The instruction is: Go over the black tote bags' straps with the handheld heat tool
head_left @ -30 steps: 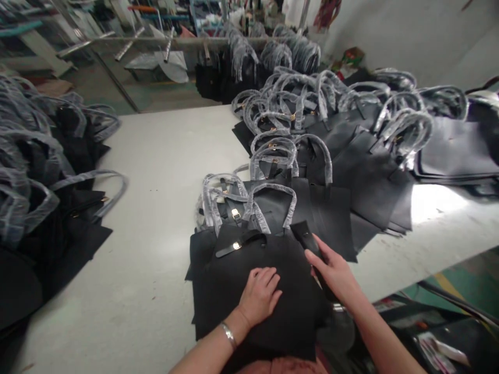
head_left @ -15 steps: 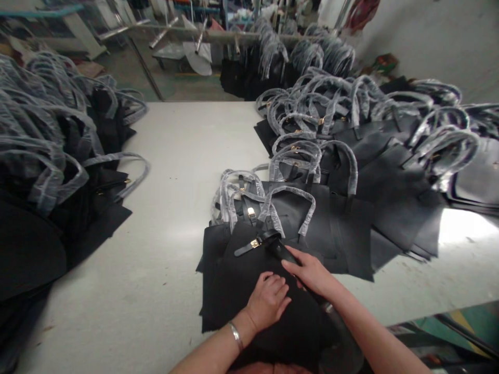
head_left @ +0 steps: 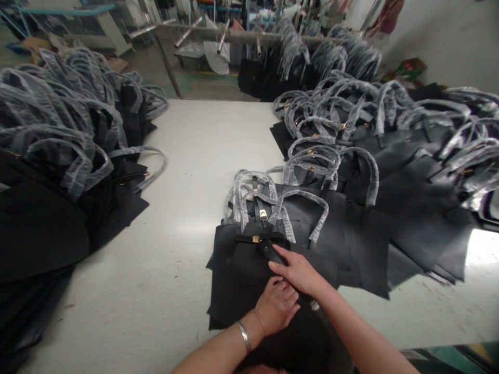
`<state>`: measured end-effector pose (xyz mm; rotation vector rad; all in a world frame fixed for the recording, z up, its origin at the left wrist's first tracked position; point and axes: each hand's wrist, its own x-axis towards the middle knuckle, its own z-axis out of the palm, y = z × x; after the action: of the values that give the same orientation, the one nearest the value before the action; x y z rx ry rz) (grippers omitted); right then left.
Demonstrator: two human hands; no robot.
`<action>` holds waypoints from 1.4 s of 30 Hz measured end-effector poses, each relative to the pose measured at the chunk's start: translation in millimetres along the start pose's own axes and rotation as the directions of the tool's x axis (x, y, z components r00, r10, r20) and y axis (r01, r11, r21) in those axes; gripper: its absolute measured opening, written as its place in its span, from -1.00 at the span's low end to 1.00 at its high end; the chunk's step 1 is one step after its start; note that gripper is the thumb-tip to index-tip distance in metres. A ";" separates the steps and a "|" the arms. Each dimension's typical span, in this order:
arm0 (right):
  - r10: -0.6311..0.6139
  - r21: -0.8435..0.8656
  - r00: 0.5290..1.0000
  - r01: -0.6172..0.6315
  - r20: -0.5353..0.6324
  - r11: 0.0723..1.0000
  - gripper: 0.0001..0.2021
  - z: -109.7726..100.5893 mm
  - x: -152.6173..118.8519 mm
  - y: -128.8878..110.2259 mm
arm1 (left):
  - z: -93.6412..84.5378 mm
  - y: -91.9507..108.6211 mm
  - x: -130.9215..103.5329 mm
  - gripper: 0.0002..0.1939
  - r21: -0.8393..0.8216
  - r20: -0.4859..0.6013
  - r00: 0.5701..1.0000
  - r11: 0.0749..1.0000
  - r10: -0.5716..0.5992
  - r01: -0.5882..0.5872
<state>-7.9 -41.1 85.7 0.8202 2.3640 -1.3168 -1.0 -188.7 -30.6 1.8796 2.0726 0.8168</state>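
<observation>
My right hand (head_left: 298, 270) is wrapped round a black handheld tool (head_left: 268, 251), whose front end rests at a black strap with a gold buckle (head_left: 256, 239). The strap lies across the upper part of a black leather bag piece (head_left: 241, 291). Just below and left of my right hand, my left hand (head_left: 276, 306) is closed with curled fingers over the black piece; what it holds, if anything, is hidden. Plastic-wrapped handles (head_left: 319, 200) stand up behind the strap.
A white table (head_left: 175, 218) carries a pile of black bag pieces with wrapped handles (head_left: 58, 150) at the left and overlapping black panels (head_left: 421, 192) at the right. Beyond it stand a metal rail (head_left: 234, 35) and more hanging pieces (head_left: 257, 78).
The strap with the buckle has turned from slanted to nearly level. My right hand and the tool have moved left, closer to my left hand. The view has shifted left.
</observation>
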 end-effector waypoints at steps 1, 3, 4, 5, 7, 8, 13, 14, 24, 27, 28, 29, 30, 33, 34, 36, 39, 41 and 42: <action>-0.001 -0.003 1.000 0.001 0.008 1.000 -0.37 -0.1 -0.1 -0.4 | -0.2 0.5 0.0 -0.79 -0.002 0.004 1.000 1.000 -0.008 0.008; -0.006 -0.002 1.000 0.006 0.024 1.000 -0.38 -2.3 -6.2 3.9 | 0.3 1.5 -0.4 -0.77 0.000 -0.003 0.999 0.999 -0.033 0.033; -0.008 0.006 0.999 0.007 0.032 1.000 -0.40 -3.8 -11.2 7.8 | 1.0 1.9 -0.8 -0.77 0.003 -0.013 0.999 0.999 -0.046 0.046; -0.007 0.017 0.999 0.007 0.037 1.000 -0.42 -5.0 -16.3 11.9 | 2.0 2.2 -1.2 -0.77 0.005 -0.022 0.998 0.998 -0.055 0.055; 0.001 0.043 0.999 -0.003 0.037 0.999 -0.46 -5.1 -23.1 18.1 | 3.9 2.5 -1.9 -0.79 0.001 -0.028 0.998 0.998 -0.060 0.060; 0.007 0.050 1.000 -0.008 0.030 0.999 -0.47 -3.6 -23.6 19.1 | 4.6 2.4 -2.1 -0.80 -0.004 -0.023 0.998 0.998 -0.058 0.058; -0.022 0.045 1.000 0.023 -0.017 0.999 -0.44 14.5 -0.5 4.9 | 5.1 0.4 -0.5 -0.78 -0.024 0.023 0.998 0.998 -0.056 0.056; -0.032 0.044 0.999 0.033 -0.026 0.998 -0.43 17.6 4.7 1.1 | 5.4 0.2 0.1 -0.79 -0.025 0.023 0.998 0.998 -0.055 0.055; -0.014 0.084 0.998 0.009 0.059 0.996 -0.39 11.3 -13.2 7.1 | -38.0 -11.7 -17.3 -0.87 -0.426 -0.383 0.855 0.889 -0.348 0.171; 0.005 0.157 0.997 -0.017 0.077 0.987 -0.40 12.2 -16.9 11.2 | -76.8 -41.9 -2.3 -0.86 -0.488 -0.516 0.633 0.806 -0.577 0.336; -0.002 0.157 0.998 -0.009 0.067 0.988 -0.40 13.1 -17.2 11.6 | -86.9 -54.7 8.1 -0.86 -0.488 -0.512 0.633 0.803 -0.581 0.342; -0.007 0.146 0.998 -0.001 0.057 0.989 -0.40 14.2 -17.5 11.5 | -94.4 -67.9 19.8 -0.85 -0.488 -0.473 0.678 0.808 -0.563 0.331; -0.013 0.126 0.999 0.008 0.041 0.992 -0.41 15.5 -18.0 10.9 | -99.1 -81.0 31.9 -0.81 -0.487 -0.407 0.745 0.816 -0.528 0.312; -0.060 0.028 0.998 0.061 -0.037 0.998 -0.42 19.9 -22.9 7.1 | -100.1 -114.0 59.1 -0.79 -0.450 -0.182 0.903 0.849 -0.389 0.275; -0.087 -0.002 0.995 0.087 -0.058 0.996 -0.42 21.0 -26.0 5.3 | -97.7 -121.8 63.2 -0.82 -0.418 -0.140 0.925 0.868 -0.353 0.268; -0.141 -0.012 0.987 0.141 -0.073 0.990 -0.40 20.7 -34.2 1.7 | -91.8 -131.7 64.1 -0.81 -0.333 -0.120 0.950 0.913 -0.289 0.236; -0.149 0.085 0.982 0.159 -0.117 0.984 -0.38 9.2 -50.4 0.4 | -85.0 -134.0 56.7 -0.71 -0.185 -0.145 0.972 0.970 -0.185 0.157; -0.072 0.147 0.976 0.103 -0.205 0.984 -0.34 -5.6 -61.5 5.5 | -83.5 -130.4 53.4 -0.69 -0.093 -0.138 0.978 0.985 -0.155 0.143; -0.020 0.169 0.969 0.063 -0.246 0.984 -0.31 -13.9 -66.7 10.1 | -83.8 -128.0 53.4 -0.71 -0.055 -0.126 0.979 0.987 -0.158 0.153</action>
<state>50.9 -47.1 121.0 1.0427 2.4867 -1.5384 -160.2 -160.8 -20.4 1.6567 2.2253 0.9616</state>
